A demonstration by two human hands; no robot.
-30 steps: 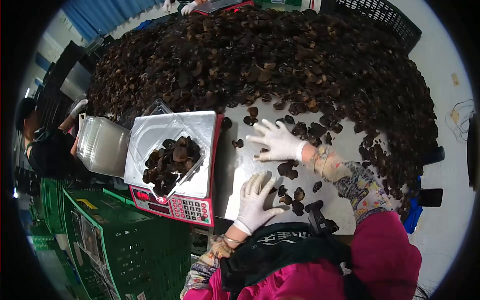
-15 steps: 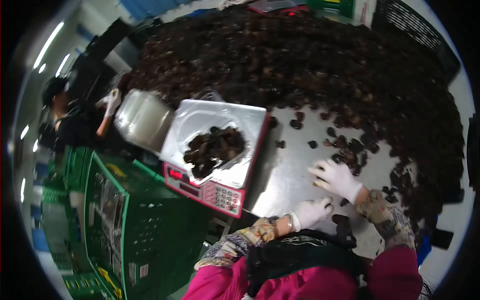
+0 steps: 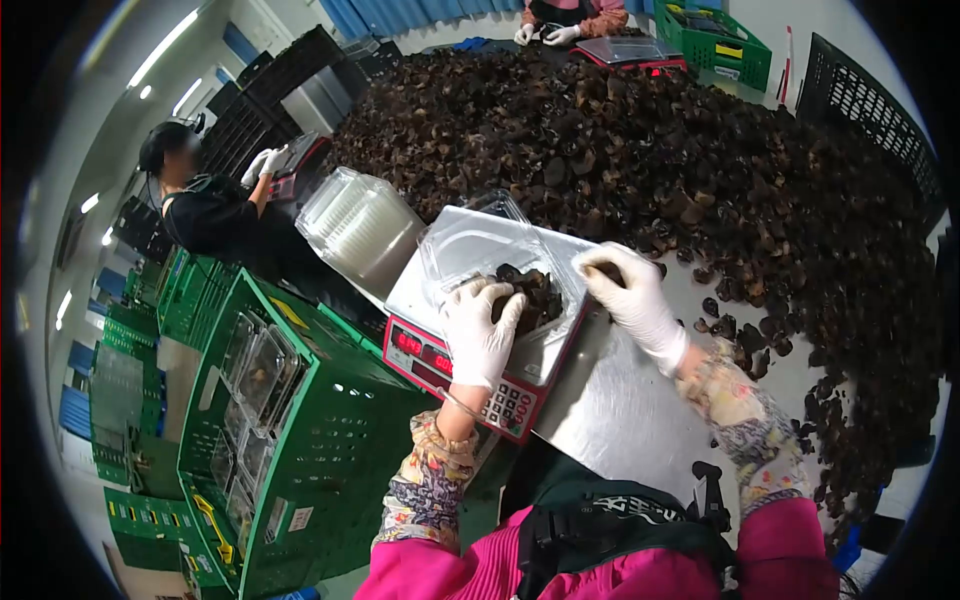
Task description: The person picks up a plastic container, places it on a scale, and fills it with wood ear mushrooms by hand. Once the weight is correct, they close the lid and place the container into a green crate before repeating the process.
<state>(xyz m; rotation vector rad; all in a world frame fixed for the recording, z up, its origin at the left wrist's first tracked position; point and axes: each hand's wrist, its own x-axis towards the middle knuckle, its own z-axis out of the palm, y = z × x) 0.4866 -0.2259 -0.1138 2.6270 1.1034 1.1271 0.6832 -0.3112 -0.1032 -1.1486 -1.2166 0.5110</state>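
A clear plastic box with its lid raised sits on the electronic scale, holding dark brown wood ear mushrooms. My left hand, in a white glove, reaches over the near side of the box; its fingers and thumb curl around mushrooms there. At the box's right side is my gloved right hand, closed with a dark mushroom piece partly showing between the fingers. Red digits glow on the scale's display.
A large heap of mushrooms covers the table's far and right parts. Stacked clear boxes stand left of the scale, above a green crate of packed boxes. One co-worker is at left, another at the back.
Both hands have moved from the metal tabletop to the scale, the left onto the box's mushrooms, the right beside the box. The view has shifted, showing more of the room's back.
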